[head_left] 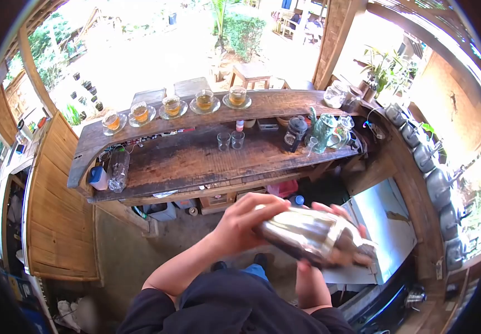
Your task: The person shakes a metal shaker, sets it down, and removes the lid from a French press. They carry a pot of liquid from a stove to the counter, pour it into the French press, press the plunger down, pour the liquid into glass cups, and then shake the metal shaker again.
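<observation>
Both my hands hold a shiny metal cocktail shaker (307,231), tilted on its side in front of my chest. Its narrower capped end points to the lower right and is smeared by motion. My left hand (246,220) wraps round the wide base end. Around the shoulder and cap end is my right hand (310,273), partly hidden behind the metal, with some fingers showing over the top. Beyond the shaker, two clear glasses (230,142) stand side by side on the lower wooden counter (179,161).
Several glass cups of amber drink on saucers (204,101) line the raised bar ledge (274,103). A French press (295,132) and a green enamel pot (323,132) stand at the counter's right. Metal kettles (438,186) line the right wall. A white chest lid (382,222) lies below right.
</observation>
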`<state>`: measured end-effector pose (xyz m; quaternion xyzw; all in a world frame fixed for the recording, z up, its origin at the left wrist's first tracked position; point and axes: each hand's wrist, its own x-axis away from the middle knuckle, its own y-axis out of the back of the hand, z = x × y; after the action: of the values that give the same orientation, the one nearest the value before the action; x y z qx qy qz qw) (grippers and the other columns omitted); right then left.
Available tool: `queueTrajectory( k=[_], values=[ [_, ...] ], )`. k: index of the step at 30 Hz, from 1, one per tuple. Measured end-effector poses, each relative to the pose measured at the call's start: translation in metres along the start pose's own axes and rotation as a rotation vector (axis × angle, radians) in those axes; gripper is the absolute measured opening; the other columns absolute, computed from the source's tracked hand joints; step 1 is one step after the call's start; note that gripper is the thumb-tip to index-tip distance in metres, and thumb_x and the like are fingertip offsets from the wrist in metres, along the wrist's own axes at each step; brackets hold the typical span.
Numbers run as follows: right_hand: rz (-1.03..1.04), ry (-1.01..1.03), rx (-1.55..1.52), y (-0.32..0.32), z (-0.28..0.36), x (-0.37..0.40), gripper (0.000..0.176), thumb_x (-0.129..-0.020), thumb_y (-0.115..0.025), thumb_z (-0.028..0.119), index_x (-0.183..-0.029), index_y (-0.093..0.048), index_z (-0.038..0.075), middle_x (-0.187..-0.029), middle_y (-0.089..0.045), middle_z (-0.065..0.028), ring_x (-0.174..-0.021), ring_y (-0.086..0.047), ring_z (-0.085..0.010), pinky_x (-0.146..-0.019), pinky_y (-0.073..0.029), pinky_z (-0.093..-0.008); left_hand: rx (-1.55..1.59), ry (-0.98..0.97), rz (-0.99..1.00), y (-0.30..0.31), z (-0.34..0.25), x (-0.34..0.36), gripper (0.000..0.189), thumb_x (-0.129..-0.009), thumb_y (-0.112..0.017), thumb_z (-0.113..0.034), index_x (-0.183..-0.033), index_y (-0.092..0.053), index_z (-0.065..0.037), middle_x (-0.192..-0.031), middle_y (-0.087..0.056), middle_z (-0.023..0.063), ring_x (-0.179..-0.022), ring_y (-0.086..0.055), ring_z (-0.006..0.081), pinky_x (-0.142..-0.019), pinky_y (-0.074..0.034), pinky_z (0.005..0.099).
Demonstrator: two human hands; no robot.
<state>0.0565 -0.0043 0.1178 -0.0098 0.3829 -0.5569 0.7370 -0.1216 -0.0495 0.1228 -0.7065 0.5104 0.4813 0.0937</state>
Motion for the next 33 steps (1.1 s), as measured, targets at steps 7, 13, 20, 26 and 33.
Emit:
queueTrajectory(
  k=[7,13,20,26,33],
  values=[
    [0.119,0.091,0.345,0.018,-0.042,-0.004,0.115,-0.063,-0.095,0.035,-0.149,-0.024,0.007,-0.125,-0.049,-0.0112,-0.116,-0.052,-0.0201,-0.096,-0.048,-0.0365,0.271,0.444,0.088,-0.015,0.028,0.032,0.079,-0.063,-0.087,-0.005,-0.137,-0.058,-0.01,-0.13,-0.06,0.0086,-0.116,-0.062,0.0215,-0.098,-0.052,0.0354],
    [0.35,0.381,0.193,0.017,-0.017,-0.017,0.134,-0.059,-0.095,0.046,-0.151,-0.002,0.014,-0.141,-0.036,-0.0266,-0.125,-0.053,-0.0402,-0.1,-0.052,-0.0488,0.077,0.051,0.01,0.006,-0.003,0.001,0.082,-0.063,-0.09,-0.01,-0.136,-0.053,-0.008,-0.124,-0.065,0.0111,-0.113,-0.064,0.0259,-0.096,-0.053,0.0375],
    [0.082,-0.04,0.541,0.017,-0.066,0.012,0.115,-0.053,-0.099,0.033,-0.141,-0.031,0.0,-0.132,-0.046,-0.0152,-0.118,-0.052,-0.0274,-0.103,-0.042,-0.0409,0.311,0.643,0.004,-0.034,0.061,0.068,0.075,-0.061,-0.092,-0.005,-0.125,-0.051,-0.004,-0.126,-0.062,0.013,-0.115,-0.064,0.024,-0.099,-0.051,0.0371],
    [0.106,0.115,0.1,-0.011,0.038,0.004,0.125,-0.052,-0.095,0.054,-0.145,-0.019,0.02,-0.131,-0.049,-0.0196,-0.122,-0.057,-0.035,-0.108,-0.046,-0.0482,0.01,-0.171,-0.16,0.003,-0.012,-0.002,0.07,-0.061,-0.087,-0.007,-0.127,-0.063,-0.012,-0.125,-0.061,0.0139,-0.115,-0.063,0.0295,-0.09,-0.056,0.0375],
    [0.223,-0.002,0.695,0.023,-0.061,0.0,0.126,-0.061,-0.096,0.029,-0.149,-0.009,0.004,-0.136,-0.044,-0.0224,-0.118,-0.057,-0.033,-0.102,-0.047,-0.0432,0.222,0.457,-0.1,-0.034,0.041,0.054,0.068,-0.067,-0.086,-0.004,-0.13,-0.061,-0.01,-0.125,-0.06,0.0079,-0.111,-0.063,0.0194,-0.084,-0.056,0.0325]
  ],
)
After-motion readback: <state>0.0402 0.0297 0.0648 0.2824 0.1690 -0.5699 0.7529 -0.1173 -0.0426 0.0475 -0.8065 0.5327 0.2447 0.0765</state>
